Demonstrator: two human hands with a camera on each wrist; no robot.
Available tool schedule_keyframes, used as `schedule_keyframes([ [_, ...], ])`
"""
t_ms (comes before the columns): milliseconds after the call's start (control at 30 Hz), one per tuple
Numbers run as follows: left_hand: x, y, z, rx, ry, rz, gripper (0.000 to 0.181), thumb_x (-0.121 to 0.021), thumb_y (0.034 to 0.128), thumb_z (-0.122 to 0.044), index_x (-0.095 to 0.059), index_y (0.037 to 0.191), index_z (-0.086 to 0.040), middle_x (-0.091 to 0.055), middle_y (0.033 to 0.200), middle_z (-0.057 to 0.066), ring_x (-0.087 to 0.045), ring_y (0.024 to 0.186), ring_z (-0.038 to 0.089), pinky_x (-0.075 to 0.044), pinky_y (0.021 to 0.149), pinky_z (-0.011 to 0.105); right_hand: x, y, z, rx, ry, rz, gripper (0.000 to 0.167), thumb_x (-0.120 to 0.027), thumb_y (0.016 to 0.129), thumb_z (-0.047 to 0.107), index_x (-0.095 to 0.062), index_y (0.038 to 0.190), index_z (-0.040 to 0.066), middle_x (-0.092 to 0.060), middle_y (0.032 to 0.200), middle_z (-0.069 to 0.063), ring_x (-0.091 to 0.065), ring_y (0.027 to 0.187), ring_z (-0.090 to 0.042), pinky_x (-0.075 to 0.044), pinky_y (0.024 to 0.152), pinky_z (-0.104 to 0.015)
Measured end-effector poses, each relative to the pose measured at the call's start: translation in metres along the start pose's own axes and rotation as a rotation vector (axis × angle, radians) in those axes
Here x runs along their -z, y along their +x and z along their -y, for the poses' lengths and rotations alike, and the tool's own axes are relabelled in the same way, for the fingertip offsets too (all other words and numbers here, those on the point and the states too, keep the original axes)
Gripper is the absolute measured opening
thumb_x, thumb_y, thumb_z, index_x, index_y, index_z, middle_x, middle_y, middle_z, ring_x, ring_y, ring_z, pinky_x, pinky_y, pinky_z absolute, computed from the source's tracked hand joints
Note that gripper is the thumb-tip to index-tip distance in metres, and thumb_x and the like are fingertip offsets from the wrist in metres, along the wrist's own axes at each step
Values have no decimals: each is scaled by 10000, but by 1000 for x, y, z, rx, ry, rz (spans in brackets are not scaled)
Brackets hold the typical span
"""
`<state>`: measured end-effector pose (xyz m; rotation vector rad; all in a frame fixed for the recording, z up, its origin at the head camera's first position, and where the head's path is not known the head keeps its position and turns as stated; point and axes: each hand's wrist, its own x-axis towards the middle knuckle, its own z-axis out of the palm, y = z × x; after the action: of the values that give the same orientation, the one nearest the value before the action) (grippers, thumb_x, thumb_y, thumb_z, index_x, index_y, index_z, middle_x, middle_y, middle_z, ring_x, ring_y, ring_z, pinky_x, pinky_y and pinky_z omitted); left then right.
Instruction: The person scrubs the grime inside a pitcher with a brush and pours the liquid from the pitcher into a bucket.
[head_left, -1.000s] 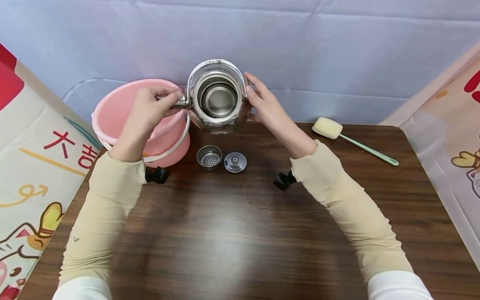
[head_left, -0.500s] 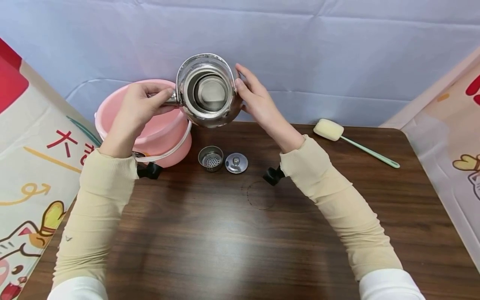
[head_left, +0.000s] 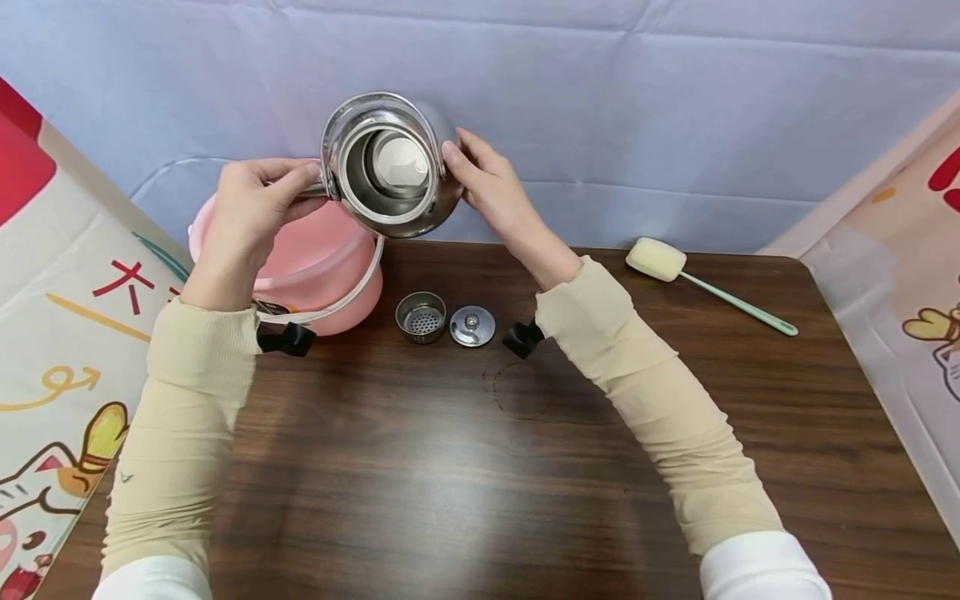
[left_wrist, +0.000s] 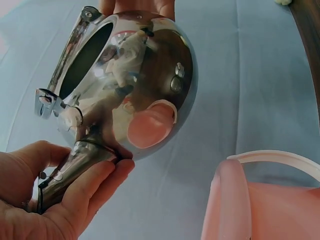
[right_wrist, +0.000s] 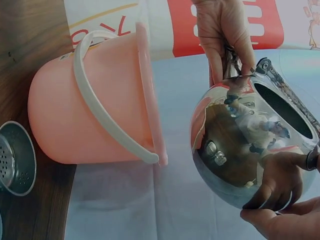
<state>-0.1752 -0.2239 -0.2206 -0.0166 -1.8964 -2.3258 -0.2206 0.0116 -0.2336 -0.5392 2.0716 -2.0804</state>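
A shiny metal kettle [head_left: 431, 218], its lid off, is held up by both hands near the pink bucket [head_left: 356, 304]. My left hand [head_left: 243, 204] grips the spout [left_wrist: 77, 167] with thumb and fingers, above the bucket's opening. On the opposite side, my right hand [head_left: 491, 187] holds the round body, thumb in front near the handle hinge and fingers partly hidden behind. The kettle's mouth faces me, and the body tilts toward the spout side. A bright patch with a wavy edge shows inside; I cannot tell whether it is water.
A small perforated strainer [head_left: 421, 318] and the kettle lid [head_left: 472, 326] lie side by side right of the bucket. A sponge brush [head_left: 657, 259] with a green handle lies at the table's back right. Behind the table [head_left: 465, 467] hangs a pale cloth backdrop [head_left: 675, 125].
Both hands have carried the kettle left and slightly upward, bringing the spout farther over the bucket. The kettle has tilted more toward the spout. Strainer, lid and brush have stayed put.
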Motion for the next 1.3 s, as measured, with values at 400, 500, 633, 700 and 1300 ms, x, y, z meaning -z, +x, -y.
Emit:
schedule_keyframes([
  [400,8,1,-1,-30,-69,-87,64,-638,784,42,-700,797,29,-679,728,106,-669,659,163,-518,659,245,-12,16,-2,2,182,44,517,-422,957,164,-240,1432,73,-428,1222,-78,-459,984,-122,-401,889,-238],
  [500,11,1,-2,-32,-88,-102,61,-659,768,40,-697,815,42,-680,743,116,-670,672,168,-515,672,248,-14,19,0,-27,227,75,528,-420,959,179,-222,1445,122,-400,1289,-61,-463,921,-128,-417,862,-257],
  [633,15,1,-5,-26,-121,-115,81,-671,760,37,-691,837,52,-680,762,126,-670,692,174,-514,685,253,-20,24,2,-18,226,86,531,-421,958,175,-219,1446,125,-408,1297,-67,-476,949,-110,-417,866,-243],
  [700,18,1,-7,-19,-139,-129,82,-671,755,49,-689,835,54,-679,765,130,-670,691,177,-515,683,255,-23,27,3,-9,226,86,530,-419,959,163,-215,1444,105,-453,1193,-83,-485,897,-109,-420,835,-228],
  [1300,47,1,-13,-2,-359,-115,156,-609,737,180,-667,871,126,-669,780,198,-671,683,248,-527,652,309,-49,41,-4,6,195,113,523,-446,945,111,-233,1415,27,-421,950,-11,-431,732,-102,-384,675,-165],
])
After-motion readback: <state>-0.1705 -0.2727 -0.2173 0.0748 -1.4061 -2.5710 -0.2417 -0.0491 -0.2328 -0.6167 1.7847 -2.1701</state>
